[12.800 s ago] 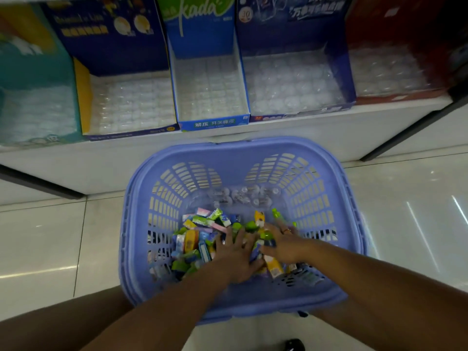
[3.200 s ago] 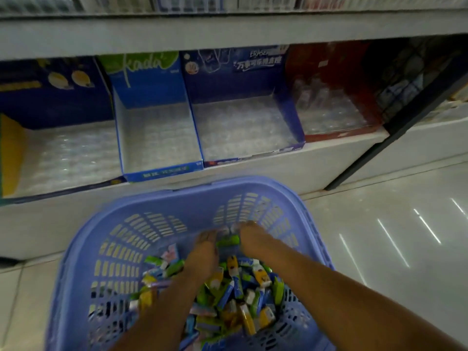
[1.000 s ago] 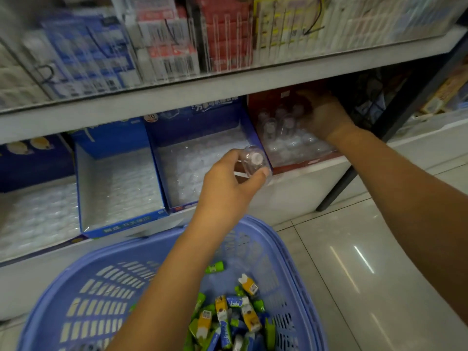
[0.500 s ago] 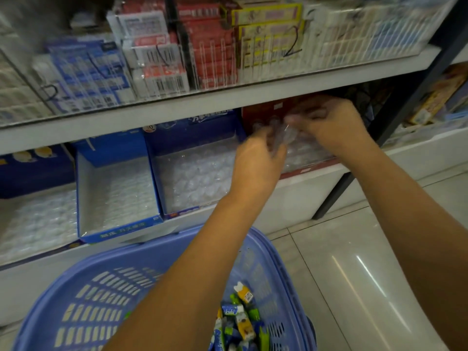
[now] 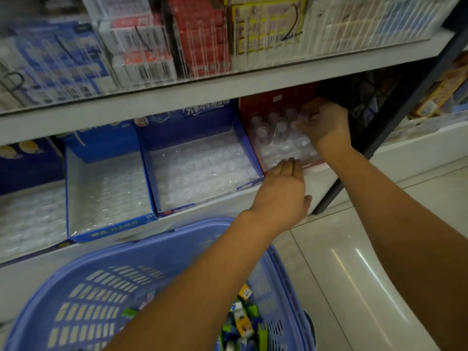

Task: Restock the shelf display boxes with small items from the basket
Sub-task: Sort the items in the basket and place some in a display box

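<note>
- Glossy pale floor tiles point(image 5: 354, 249) run below and to the right of the red display box point(image 5: 266, 100), with streaks of light reflecting off them.
- One white lower shelf point(image 5: 324, 181) carries the red display box; one white upper shelf point(image 5: 177, 97) runs above it.
- Four display boxes show in all. Left of the red one come a dark blue box point(image 5: 210, 117), a brighter blue box point(image 5: 101, 143) and a navy box point(image 5: 30, 165) cut by the frame edge.
- The three boxes left of the red one each hold a clear moulded tray point(image 5: 202, 168) with bare pockets.
- At least five clear capsules point(image 5: 262, 130) stand in the back rows of the red display box; glare blurs any further count.
- Two hands are at the red display box. The right hand point(image 5: 326, 125) is inside it towards the back right, its fingers curled round a clear capsule point(image 5: 304, 120).
- The left hand point(image 5: 283, 191) reaches to the front of the red display box, with nothing in it. Its fingers point(image 5: 288, 163) are straight and together, their tips on the front edge of the box's clear tray.
- One lavender-blue plastic basket point(image 5: 177, 249) sits below and left of the red display box, under both forearms.
- Many small packs point(image 5: 243, 323) in green, yellow, blue and white lie in the basket, too many and too hidden to count.
- Packaged goods point(image 5: 141, 54) stand behind a clear guard above the red display box.
- One dark slanted post point(image 5: 379, 138) rises just right of the red display box.
</note>
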{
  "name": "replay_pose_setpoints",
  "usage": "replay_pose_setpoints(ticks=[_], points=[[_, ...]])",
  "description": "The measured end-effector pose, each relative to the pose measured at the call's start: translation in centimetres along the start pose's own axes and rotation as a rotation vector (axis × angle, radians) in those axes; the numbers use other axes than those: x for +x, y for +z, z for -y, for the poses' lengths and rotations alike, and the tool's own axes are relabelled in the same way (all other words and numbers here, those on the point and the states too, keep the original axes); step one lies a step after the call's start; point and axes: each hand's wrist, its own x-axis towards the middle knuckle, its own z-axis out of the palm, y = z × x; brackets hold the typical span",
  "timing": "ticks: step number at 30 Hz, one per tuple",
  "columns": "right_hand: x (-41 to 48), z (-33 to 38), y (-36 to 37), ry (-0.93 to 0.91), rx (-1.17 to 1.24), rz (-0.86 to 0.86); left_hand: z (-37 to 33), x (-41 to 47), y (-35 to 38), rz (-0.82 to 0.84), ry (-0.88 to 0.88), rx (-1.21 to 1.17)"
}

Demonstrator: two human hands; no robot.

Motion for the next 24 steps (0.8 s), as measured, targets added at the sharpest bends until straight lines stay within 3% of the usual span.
replay_pose_setpoints(ticks=[3,6,11,14,16,19,21,24], points=[[-0.2,0.4,0.7,-0.004,-0.111,0.021,0.1,-0.1,0.3,-0.009,-0.008,0.008],[-0.6,0.0,1.0,0.063,0.04,0.01,0.1,-0.2,0.4,-0.009,-0.001,-0.012],[-0.4,0.2,0.9,0.106,0.097,0.034,0.1,0.0,-0.3,0.052,-0.002,-0.004],[-0.9,0.7,0.1,0.109,0.032,0.135,-0.4,-0.7,-2.1,0.106,-0.052,-0.185],[-2.0,1.1,-1.0,0.066,-0.031,0.123,-0.3,-2.2,-3.1,0.017,-0.079,-0.35],[-5.8,3.3,-3.0,-0.006,0.094,-0.004,1.5,-6.7,-3.7,-0.167,-0.145,-0.546],[-9.2,6.0,-3.6,-0.029,0.165,0.208,3.5,-10.3,-2.4,-0.15,-0.236,-0.567],[-14.0,9.7,-2.1,-0.132,0.073,0.737,6.7,-15.3,1.5,0.101,-0.453,-0.481]])
